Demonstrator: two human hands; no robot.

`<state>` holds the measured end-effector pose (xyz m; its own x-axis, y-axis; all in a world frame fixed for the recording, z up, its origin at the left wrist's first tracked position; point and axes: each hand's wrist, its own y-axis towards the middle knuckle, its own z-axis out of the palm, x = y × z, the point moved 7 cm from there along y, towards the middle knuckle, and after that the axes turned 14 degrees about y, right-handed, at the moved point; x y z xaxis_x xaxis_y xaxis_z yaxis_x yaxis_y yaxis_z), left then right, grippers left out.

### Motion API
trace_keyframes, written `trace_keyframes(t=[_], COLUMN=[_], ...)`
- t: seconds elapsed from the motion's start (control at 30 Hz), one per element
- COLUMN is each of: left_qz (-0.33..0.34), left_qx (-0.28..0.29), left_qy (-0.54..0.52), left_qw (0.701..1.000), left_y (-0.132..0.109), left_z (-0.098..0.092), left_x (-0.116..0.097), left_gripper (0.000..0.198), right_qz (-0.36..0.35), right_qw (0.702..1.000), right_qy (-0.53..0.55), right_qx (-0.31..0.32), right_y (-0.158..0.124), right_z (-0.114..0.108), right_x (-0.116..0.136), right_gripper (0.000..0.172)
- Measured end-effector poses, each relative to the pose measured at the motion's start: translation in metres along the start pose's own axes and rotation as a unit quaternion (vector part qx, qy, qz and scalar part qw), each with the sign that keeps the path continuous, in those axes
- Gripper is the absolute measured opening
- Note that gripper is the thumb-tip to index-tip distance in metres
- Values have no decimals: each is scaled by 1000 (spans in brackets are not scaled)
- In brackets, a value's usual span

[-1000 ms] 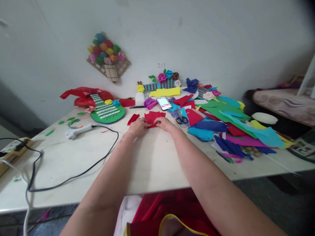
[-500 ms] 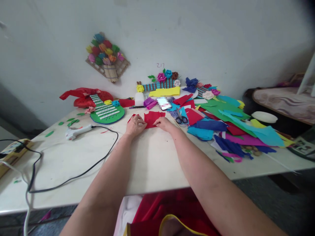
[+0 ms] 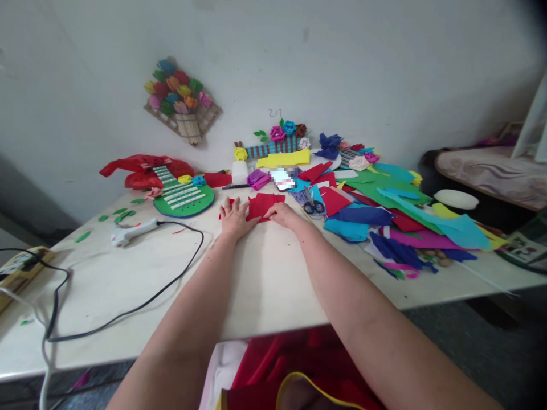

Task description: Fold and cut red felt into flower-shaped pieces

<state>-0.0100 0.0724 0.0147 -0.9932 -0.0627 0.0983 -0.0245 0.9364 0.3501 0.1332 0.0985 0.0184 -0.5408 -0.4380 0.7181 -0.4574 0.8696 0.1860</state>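
Left of the scissors point(image 3: 314, 205) lies the red paper point(image 3: 265, 204); the left hand point(image 3: 235, 221) spreads flat, fingers apart, while the right hand point(image 3: 282, 216) bunches its fingers at the paper's edge, whether pinching I cannot tell

A white glue gun point(image 3: 137, 229) lies at left, a green guitar-shaped craft point(image 3: 205, 200) beyond it, and a paper-flower bouquet point(image 3: 184, 90) hangs on the far wall point(image 3: 363, 68).

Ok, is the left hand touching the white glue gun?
Apart: the head view shows a wide stretch of tabletop between the left hand and the white glue gun.
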Motion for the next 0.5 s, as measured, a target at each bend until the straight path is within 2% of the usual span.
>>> trace_keyframes(t=[0.23,0.5], left_qz=[-16,-21], left_qx=[45,59], left_qy=[-6,-9], left_qw=[999,998], left_y=[1,2], left_z=[5,5], left_x=[3,2], left_gripper=[76,76], right_qz=[-27,-58], right_qw=[995,992], right_qy=[-92,-115], right_qx=[-8,-3], right_y=[0,-1], right_z=[3,5], right_x=[8,20], right_gripper=[29,28])
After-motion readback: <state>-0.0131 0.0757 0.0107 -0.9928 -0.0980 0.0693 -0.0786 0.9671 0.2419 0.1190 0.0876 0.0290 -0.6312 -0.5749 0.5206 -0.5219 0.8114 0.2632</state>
